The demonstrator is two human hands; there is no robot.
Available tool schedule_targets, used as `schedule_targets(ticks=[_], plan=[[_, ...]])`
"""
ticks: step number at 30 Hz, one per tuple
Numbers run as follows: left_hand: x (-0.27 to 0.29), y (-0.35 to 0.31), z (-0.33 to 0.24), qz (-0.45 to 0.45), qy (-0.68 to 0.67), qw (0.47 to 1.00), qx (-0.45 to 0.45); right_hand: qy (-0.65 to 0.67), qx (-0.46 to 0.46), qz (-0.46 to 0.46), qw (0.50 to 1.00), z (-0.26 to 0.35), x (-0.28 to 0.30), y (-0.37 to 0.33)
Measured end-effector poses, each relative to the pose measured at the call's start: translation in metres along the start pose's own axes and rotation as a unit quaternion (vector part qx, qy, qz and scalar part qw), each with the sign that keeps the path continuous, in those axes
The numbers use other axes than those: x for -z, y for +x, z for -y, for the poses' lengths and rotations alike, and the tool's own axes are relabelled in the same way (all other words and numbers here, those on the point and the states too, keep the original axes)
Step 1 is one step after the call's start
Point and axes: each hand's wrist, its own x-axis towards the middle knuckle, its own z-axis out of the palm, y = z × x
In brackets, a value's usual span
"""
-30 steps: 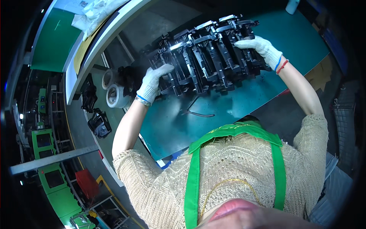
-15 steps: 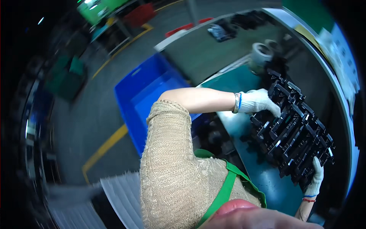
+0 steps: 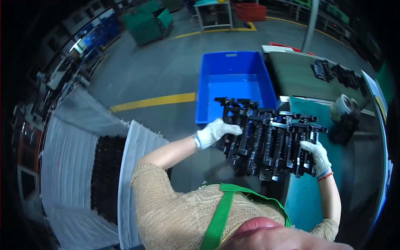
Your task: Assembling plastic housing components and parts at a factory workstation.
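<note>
A wide row of several black plastic frame-like parts [image 3: 271, 139], packed side by side, is held in front of me between both hands. My left hand [image 3: 217, 133], in a white knit glove, is closed on the row's left end. At its right end my right hand [image 3: 316, 154], gloved the same way, presses in with the thumb on the near side. The row spans from over the near side of a blue bin [image 3: 204, 83] to over the teal worktop [image 3: 318, 200]. Fingers behind the parts are hidden.
To my left stands a grey fabric-lined container [image 3: 71, 166] with dark contents. White rolls [image 3: 343, 104] stand on the bench at the right, with dark parts [image 3: 346, 77] lying farther back. A pole [image 3: 310, 29] rises behind the bench.
Both hands have carried the row of black parts off the teal worktop to the left, toward the blue bin. The whole view has turned left, bringing the grey container into sight.
</note>
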Motion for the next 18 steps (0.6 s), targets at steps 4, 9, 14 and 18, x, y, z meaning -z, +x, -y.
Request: schedule_targets(ticks=[4,9,14,18], plan=[[-0.028,-0.079,-0.005,-0.112,0.117,0.982,0.094,-0.123,-0.016,0.091,0.988,0.015,0.007,0.022],[-0.110,-0.174,-0.004,-0.273,-0.115,0.952,0.079,-0.121,-0.033,0.307,0.943,0.027,-0.014,0.037],[-0.215,-0.189,0.012,-0.353,-0.249,0.901,0.036,-0.097,-0.128,0.488,0.858,0.038,0.006,0.067],[-0.311,-0.174,0.000,-0.483,-0.296,0.817,0.109,-0.165,-0.185,0.551,0.797,0.052,0.013,0.107]])
